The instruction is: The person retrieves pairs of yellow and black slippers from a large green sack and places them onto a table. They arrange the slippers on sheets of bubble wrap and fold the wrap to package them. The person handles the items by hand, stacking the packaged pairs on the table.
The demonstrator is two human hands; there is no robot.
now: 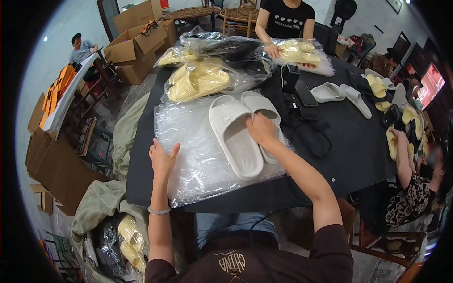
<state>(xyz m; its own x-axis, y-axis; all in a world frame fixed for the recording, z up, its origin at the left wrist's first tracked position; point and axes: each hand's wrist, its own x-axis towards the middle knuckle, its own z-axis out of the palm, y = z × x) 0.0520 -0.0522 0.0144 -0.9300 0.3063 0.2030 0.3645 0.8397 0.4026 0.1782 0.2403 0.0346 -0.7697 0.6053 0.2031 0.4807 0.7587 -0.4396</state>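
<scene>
A pair of light grey slide sandals (243, 151) lies over a stack of clear plastic bags (188, 141), toes pointing away from me. My right hand (261, 128) is closed on the pair, its fingers at the inner edges between the two straps; the fingertips are hidden. At the left edge of the stack my left hand (163, 156) is held with thumb and fingers apart and nothing between them. Just beyond the stack sit bagged pale yellow slides (198, 82).
Across the black table (358, 155), a person's hands rest on bagged yellow slides (298, 52). Dark devices (302, 96) and a pair of white slides (330, 93) are right of my sandals. Another person reaches toward loose slides at right. An open sack (94, 207) holds bagged slides below left.
</scene>
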